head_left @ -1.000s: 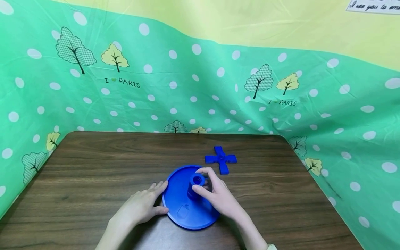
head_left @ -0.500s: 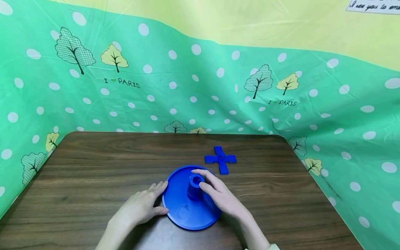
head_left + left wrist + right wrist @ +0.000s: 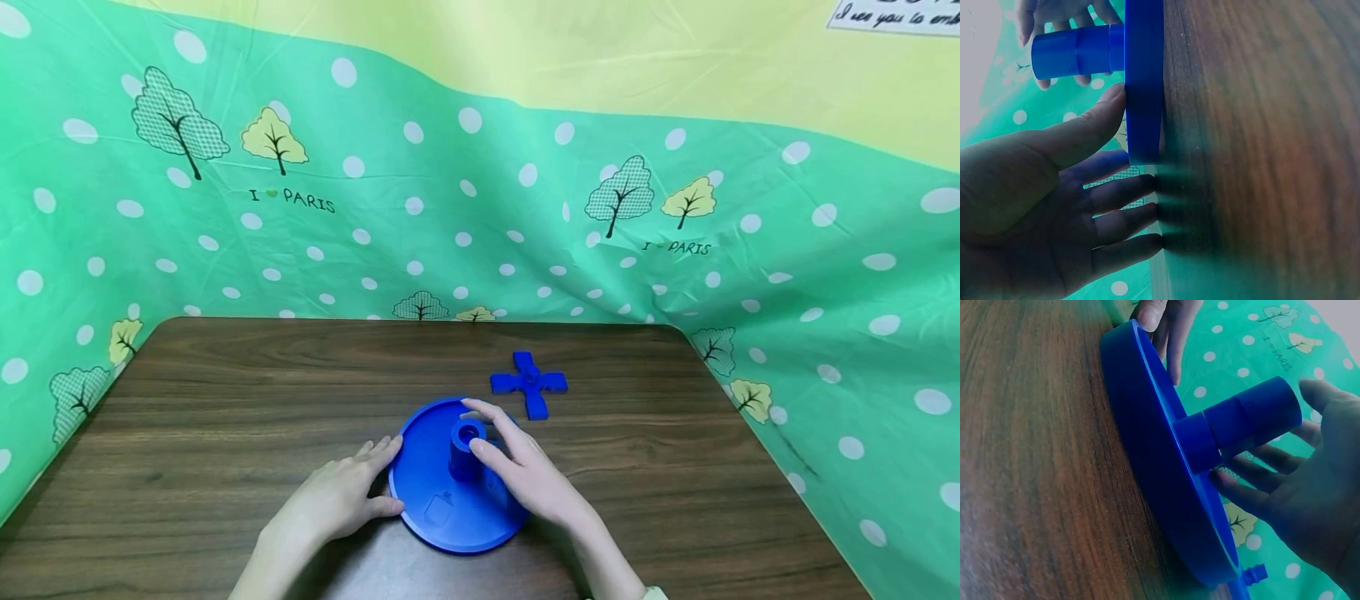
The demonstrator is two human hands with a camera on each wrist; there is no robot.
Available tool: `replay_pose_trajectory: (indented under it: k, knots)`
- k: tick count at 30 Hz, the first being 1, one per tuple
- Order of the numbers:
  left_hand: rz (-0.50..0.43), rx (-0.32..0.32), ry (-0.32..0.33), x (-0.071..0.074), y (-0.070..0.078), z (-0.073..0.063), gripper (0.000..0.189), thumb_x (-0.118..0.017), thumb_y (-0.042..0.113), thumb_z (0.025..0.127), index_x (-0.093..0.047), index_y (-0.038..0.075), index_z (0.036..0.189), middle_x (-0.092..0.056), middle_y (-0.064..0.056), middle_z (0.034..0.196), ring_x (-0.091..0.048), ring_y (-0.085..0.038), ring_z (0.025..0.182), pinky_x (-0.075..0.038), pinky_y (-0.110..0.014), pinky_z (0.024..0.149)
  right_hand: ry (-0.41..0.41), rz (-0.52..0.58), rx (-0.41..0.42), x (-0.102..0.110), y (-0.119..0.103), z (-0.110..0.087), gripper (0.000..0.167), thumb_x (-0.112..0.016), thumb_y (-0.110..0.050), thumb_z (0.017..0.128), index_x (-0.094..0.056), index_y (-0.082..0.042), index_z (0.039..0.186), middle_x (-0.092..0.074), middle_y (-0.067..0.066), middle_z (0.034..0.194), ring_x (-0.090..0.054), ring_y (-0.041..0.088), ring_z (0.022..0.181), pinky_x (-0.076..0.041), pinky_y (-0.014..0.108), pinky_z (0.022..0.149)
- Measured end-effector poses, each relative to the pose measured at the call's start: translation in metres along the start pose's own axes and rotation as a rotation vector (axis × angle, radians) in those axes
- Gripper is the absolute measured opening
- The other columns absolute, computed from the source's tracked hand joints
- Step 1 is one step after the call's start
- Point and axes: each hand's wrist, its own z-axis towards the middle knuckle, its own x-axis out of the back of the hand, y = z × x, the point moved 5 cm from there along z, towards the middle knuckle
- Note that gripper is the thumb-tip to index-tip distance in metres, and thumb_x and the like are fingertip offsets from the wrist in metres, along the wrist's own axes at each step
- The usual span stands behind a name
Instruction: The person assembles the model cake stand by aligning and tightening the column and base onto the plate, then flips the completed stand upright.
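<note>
A round blue base (image 3: 423,475) with a raised rim lies flat on the table. From its middle rises a blue cylindrical post (image 3: 461,460), upright and with a hole in its top. Seams run round the post in the right wrist view. My left hand (image 3: 333,496) touches the base's left rim with thumb and fingers spread and fairly straight. At the post's right side is my right hand (image 3: 536,479), thumb near the top and fingers loosely behind it. In the right wrist view a small gap shows between the thumb (image 3: 1317,394) and the post.
A blue cross-shaped piece (image 3: 531,383) with a small peg in its centre lies behind the base, slightly right. The wood-grain table (image 3: 247,400) ends at a green polka-dot cloth (image 3: 465,217) at the back and sides.
My right thumb has moved off the front of the post to the right, then slightly back left towards its top. My left hand and the base have stayed in place.
</note>
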Motion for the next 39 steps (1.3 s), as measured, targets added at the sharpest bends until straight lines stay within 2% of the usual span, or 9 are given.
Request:
replay_pose_trajectory:
  k: [3,8,13,16,20,24,30,36,39]
  knots:
    - [0.0,0.004,-0.001,-0.0003,-0.0004,-0.0003,0.084,-0.081,0.043,0.086,-0.045,0.012,0.156,-0.046,-0.015,0.161,-0.042,-0.041,0.15,-0.036,-0.067,0.118,-0.019,0.002,0.008,-0.0008,-0.001,-0.0001,0.043,-0.046,-0.036,0.11,-0.04,-0.047,0.152,-0.049,-0.006,0.158,-0.042,0.023,0.151,-0.035,0.058,0.123]
    - [-0.002,0.004,-0.002,0.0,-0.0005,0.0,0.084,-0.081,0.043,0.086,-0.045,0.012,0.156,-0.046,-0.015,0.161,-0.042,-0.042,0.15,-0.036,-0.068,0.118,-0.025,0.0,0.005,-0.0007,-0.0014,0.0001,0.039,-0.045,-0.036,0.11,-0.045,-0.049,0.147,-0.044,-0.011,0.161,-0.039,0.02,0.154,-0.032,0.057,0.125]
    - [-0.005,-0.002,-0.003,0.0008,0.0004,0.0001,0.085,-0.081,0.043,0.086,-0.045,0.012,0.156,-0.046,-0.015,0.161,-0.042,-0.042,0.15,-0.036,-0.068,0.118,0.007,-0.004,-0.016,0.0002,-0.0006,-0.0001,0.038,-0.057,-0.04,0.105,-0.049,-0.042,0.143,-0.054,-0.003,0.151,-0.055,0.022,0.138,-0.048,0.047,0.111]
    - [-0.002,-0.002,-0.002,0.0007,0.0003,0.0003,0.085,-0.081,0.043,0.086,-0.045,0.012,0.156,-0.046,-0.015,0.161,-0.042,-0.042,0.149,-0.036,-0.068,0.117,0.038,-0.01,-0.038,0.0012,0.0004,-0.0004,0.041,-0.063,-0.041,0.102,-0.051,-0.04,0.141,-0.057,0.0,0.144,-0.061,0.02,0.125,-0.052,0.041,0.102]
    - [0.003,0.003,-0.003,0.0004,0.0001,0.0005,0.084,-0.08,0.044,0.086,-0.045,0.013,0.156,-0.046,-0.015,0.161,-0.042,-0.042,0.15,-0.036,-0.068,0.117,0.04,-0.023,-0.033,0.001,-0.0005,-0.0012,0.048,-0.064,-0.042,0.101,-0.048,-0.04,0.147,-0.054,0.0,0.149,-0.055,0.022,0.136,-0.049,0.048,0.11]
    - [0.0,0.008,-0.004,-0.0006,-0.0002,0.0007,0.084,-0.08,0.043,0.086,-0.045,0.013,0.156,-0.046,-0.015,0.161,-0.042,-0.041,0.15,-0.036,-0.067,0.118,-0.002,-0.017,-0.007,-0.0011,-0.002,-0.0013,0.05,-0.055,-0.039,0.106,-0.042,-0.039,0.154,-0.051,-0.003,0.156,-0.045,0.024,0.149,-0.039,0.057,0.12]
    - [-0.008,0.001,-0.005,-0.0007,-0.0002,0.0007,0.084,-0.08,0.043,0.087,-0.045,0.013,0.156,-0.046,-0.015,0.161,-0.042,-0.042,0.15,-0.036,-0.067,0.118,-0.031,-0.015,-0.003,-0.0019,-0.0017,-0.0006,0.041,-0.048,-0.037,0.109,-0.045,-0.044,0.149,-0.045,-0.009,0.16,-0.042,0.021,0.152,-0.037,0.057,0.122]
    - [-0.01,0.003,0.001,-0.0009,-0.0009,0.0001,0.083,-0.081,0.042,0.086,-0.046,0.013,0.156,-0.046,-0.015,0.161,-0.042,-0.041,0.15,-0.036,-0.067,0.118,0.01,-0.022,-0.016,-0.0008,-0.0012,-0.0005,0.037,-0.058,-0.041,0.105,-0.049,-0.044,0.141,-0.056,-0.006,0.149,-0.056,0.021,0.137,-0.05,0.046,0.11]
    - [-0.007,0.011,0.0,-0.0014,-0.0017,0.0003,0.083,-0.081,0.043,0.086,-0.045,0.014,0.156,-0.046,-0.014,0.161,-0.042,-0.041,0.15,-0.036,-0.067,0.118,0.029,-0.025,-0.025,-0.001,-0.0003,-0.0006,0.04,-0.062,-0.042,0.102,-0.049,-0.044,0.139,-0.057,-0.003,0.145,-0.058,0.021,0.131,-0.052,0.042,0.104]
